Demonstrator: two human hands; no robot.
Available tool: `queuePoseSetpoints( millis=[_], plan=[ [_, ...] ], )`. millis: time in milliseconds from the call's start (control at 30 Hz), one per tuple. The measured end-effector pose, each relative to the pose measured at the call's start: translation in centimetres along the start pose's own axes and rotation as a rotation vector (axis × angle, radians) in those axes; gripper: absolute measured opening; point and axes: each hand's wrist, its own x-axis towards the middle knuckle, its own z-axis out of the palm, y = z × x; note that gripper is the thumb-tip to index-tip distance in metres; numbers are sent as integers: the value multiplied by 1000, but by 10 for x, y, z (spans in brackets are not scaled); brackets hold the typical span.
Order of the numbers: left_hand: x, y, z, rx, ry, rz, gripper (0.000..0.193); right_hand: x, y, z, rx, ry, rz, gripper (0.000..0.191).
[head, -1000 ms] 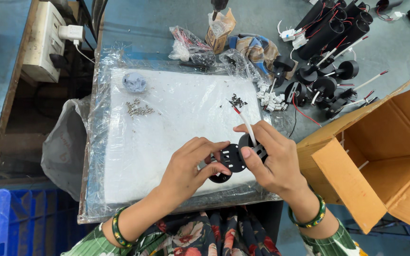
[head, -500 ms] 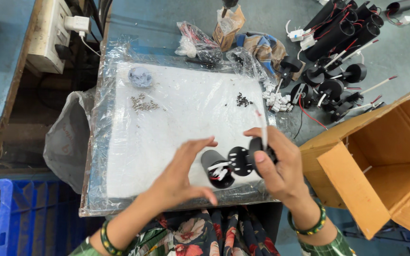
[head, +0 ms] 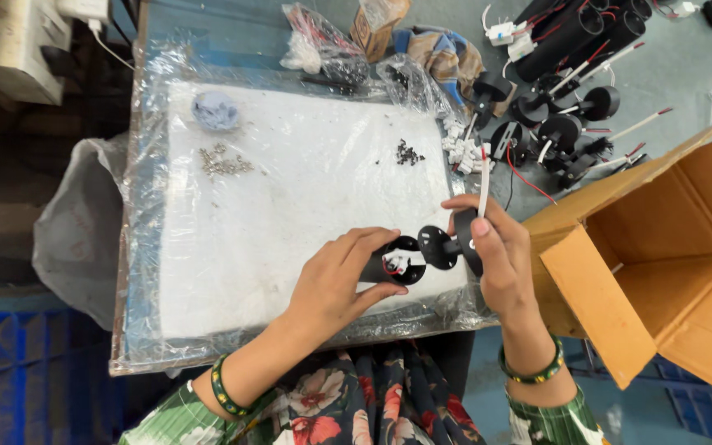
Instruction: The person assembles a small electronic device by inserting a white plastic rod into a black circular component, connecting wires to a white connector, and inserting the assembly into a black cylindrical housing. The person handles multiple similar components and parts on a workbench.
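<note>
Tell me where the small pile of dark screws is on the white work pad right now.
The dark screws lie near the white pad's far right corner, just left of the white connectors and well beyond both hands.

Black tube housing [head: 391, 265], short cyl., lies on its side over front-right part of white foam pad [head: 290, 206], open end facing up toward camera; inside the mouth a white connector w/ red wire shows. Left hand [head: 335, 284] wraps round its body, thumb below, fingers over top. Just right of it, black round mounting base [head: 440, 246] w/ disc plates joined by a short stem, nearly touching the tube mouth, pinched in right hand [head: 496, 259]. White sleeved wire w/ red tip [head: 484, 173] stands up from the base past the fingers, near upright.
</note>
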Motion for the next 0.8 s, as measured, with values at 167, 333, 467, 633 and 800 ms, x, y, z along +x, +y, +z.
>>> queuePoseSetpoints(
  millis=[167,333,467,633,800],
  plan=[
    [6,-4,-1,-1,-35,-55,68,7,13,1,23,24,74,51],
    [10,-6,-3,-3,-43,-47,67,10,16,1,-37,-46,-98,56],
    [13,-5,-4,-6,-53,-42,65,13,13,-3,-78,-102,-160,58],
    [14,-5,-4,-7,-78,-69,63,24,9,-7,-185,-173,-191,58],
    [18,-9,1,7,-45,-77,64,37,8,-9,-241,-206,-164,51]
  ],
)
